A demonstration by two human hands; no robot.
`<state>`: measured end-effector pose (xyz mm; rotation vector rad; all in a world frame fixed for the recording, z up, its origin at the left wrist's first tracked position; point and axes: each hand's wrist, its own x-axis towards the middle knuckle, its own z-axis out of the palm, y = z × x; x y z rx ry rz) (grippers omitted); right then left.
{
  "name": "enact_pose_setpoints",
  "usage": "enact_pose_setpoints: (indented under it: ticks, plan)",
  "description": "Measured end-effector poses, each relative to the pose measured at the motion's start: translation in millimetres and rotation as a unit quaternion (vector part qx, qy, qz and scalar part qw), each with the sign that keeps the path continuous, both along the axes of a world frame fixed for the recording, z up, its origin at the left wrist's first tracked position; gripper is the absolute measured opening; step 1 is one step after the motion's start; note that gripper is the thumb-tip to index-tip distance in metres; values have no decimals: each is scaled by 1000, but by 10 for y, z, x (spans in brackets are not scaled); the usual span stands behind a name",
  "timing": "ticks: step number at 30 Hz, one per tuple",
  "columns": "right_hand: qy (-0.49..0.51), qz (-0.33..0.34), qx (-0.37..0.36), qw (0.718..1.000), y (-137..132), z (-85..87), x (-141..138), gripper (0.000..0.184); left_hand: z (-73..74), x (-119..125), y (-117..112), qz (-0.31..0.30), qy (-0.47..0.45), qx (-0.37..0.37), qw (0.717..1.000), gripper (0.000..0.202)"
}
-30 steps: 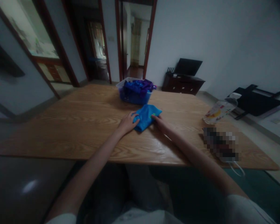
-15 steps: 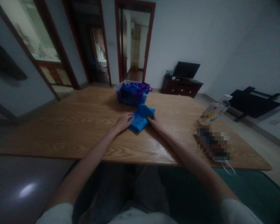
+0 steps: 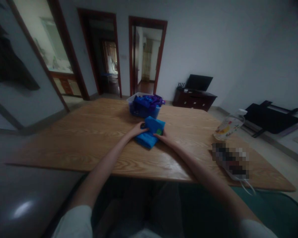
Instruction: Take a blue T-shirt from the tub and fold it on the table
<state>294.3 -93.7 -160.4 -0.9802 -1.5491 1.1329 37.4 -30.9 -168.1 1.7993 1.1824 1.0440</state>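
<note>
A bright blue folded cloth (image 3: 148,140) with a small green patch lies on the wooden table (image 3: 94,132) in front of me. My left hand (image 3: 137,129) is closed on its left edge, thumb on top and fingers partly hidden. My right hand (image 3: 164,137) pinches the right edge beside the green patch, with the thumb over the fabric. Between the hands, the far part of the cloth is raised a little from the layers nearer me. Just beyond it stands a clear plastic tub (image 3: 130,106) heaped with blue and purple fabric (image 3: 149,101).
On the table's right side stands a clear plastic bottle (image 3: 228,127) with a white cap. Nearer me lies a blurred-out object (image 3: 230,161) with a white cord over the edge. A dark cabinet (image 3: 194,99) with a screen stands by the far wall.
The far part of the cloth has come up between my hands, showing the green patch. My left fingers have gone from lying on the cloth to gripping its edge. The view has tilted up slightly.
</note>
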Motion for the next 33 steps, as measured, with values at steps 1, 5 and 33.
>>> enact_pose_setpoints:
  ticks: [1, 5, 33]
  plan:
    - [0, -4, -4, 1000, 5, 3, 17, 83, 18, 28, 26, 2, 4, -1, 1000, 68]
    - [9, -26, -12, 1000, 71, -2, 80, 84, 75, 56, 50, 3, 50, 10, 999, 63]
    - [226, 60, -237, 943, 90, 193, 28, 63, 129, 28, -249, -82, -187, -119, 972, 82]
